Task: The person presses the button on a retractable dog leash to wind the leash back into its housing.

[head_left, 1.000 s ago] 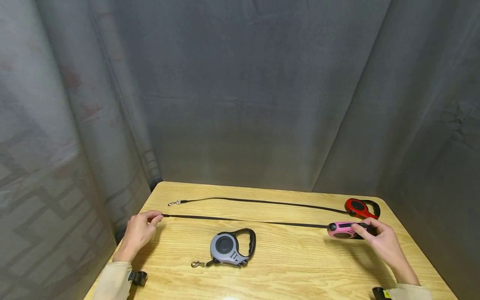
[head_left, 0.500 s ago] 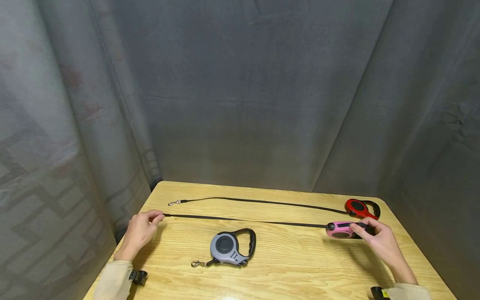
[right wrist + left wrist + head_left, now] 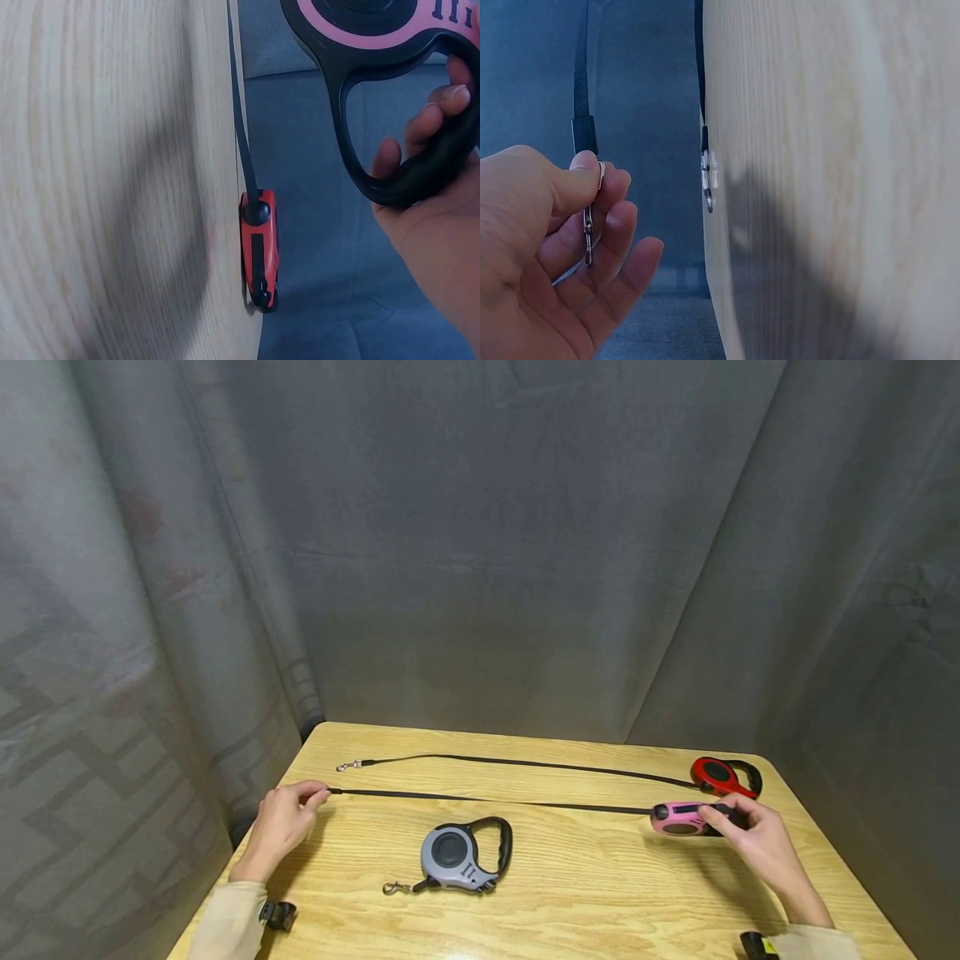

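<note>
My right hand (image 3: 757,839) grips the black handle of a pink retractable dog leash (image 3: 677,819), its fingers curled through the loop in the right wrist view. From its nose a black strap (image 3: 480,800) runs nearly straight to the left. At the far end my left hand (image 3: 281,822) pinches the metal clip (image 3: 589,232) between thumb and forefinger, just below the strap's black sleeve (image 3: 584,135). Strap and pink case are both held above the table. Seen from the right wrist, the case is partly cut off by the frame edge.
A red retractable leash (image 3: 716,775) lies at the back right, its strap (image 3: 525,764) stretched left to a metal clip (image 3: 348,766). In front lies a grey leash (image 3: 450,852) with its clip (image 3: 396,888) beside it. Grey curtains (image 3: 480,552) stand behind the wooden table (image 3: 585,893).
The pink leash and my right hand have shifted very slightly left. My left hand stays almost still, and the red and grey leashes lie where they were.
</note>
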`<state>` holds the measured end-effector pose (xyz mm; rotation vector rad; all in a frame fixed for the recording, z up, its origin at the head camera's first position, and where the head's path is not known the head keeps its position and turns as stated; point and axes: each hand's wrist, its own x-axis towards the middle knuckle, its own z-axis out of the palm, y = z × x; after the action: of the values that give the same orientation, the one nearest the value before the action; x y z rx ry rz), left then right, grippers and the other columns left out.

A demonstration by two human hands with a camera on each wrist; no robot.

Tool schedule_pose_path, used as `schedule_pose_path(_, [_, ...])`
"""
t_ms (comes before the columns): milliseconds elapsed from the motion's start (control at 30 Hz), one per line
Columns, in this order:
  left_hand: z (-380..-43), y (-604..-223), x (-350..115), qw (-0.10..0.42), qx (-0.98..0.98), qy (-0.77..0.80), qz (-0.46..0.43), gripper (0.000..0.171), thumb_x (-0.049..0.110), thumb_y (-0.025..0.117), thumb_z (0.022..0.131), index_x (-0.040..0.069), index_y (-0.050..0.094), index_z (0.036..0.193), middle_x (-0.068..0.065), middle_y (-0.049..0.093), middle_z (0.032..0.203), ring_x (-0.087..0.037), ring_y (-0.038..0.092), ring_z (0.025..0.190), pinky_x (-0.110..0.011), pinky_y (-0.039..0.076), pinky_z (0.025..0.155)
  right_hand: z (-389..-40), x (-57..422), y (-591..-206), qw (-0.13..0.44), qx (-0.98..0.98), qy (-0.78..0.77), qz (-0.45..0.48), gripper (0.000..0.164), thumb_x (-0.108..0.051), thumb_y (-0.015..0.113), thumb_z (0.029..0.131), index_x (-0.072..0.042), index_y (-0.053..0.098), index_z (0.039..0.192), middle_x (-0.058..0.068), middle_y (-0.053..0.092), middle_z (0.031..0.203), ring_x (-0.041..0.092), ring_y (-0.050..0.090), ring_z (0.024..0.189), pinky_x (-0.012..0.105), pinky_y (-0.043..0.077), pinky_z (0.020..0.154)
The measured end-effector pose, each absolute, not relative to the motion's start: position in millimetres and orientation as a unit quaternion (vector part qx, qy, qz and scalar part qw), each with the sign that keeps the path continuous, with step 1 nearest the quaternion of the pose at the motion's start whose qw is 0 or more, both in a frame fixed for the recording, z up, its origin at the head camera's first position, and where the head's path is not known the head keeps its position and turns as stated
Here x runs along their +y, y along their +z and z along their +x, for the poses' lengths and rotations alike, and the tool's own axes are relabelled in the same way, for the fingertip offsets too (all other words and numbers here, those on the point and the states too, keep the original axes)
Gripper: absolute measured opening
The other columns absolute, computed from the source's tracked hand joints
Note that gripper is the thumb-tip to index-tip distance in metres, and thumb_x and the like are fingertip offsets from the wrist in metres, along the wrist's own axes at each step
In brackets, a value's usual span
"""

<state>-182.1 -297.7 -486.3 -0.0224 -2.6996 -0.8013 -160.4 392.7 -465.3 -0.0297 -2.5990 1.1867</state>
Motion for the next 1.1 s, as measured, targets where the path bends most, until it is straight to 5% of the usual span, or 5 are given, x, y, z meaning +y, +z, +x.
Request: schedule_pose_path(1100, [-187.5, -486.2, -291.2, 0.157, -0.945, -0.288, -0.009, 0.019, 0.017, 0.07, 0.104, 0.003, 0.082, 0.11, -0.013, 0.081, 0.099, -0.034, 0.076, 0.093, -0.054, 0.058, 0.085, -166.4, 383.4, -463.9, 0.144, -0.897, 0.419, 0.008, 0.02, -0.021, 0.08, 0.097, -0.007, 0.067, 0.091, -0.014, 0.053, 0.075, 0.006, 0.042, 0.071, 0.032, 0.032, 0.06])
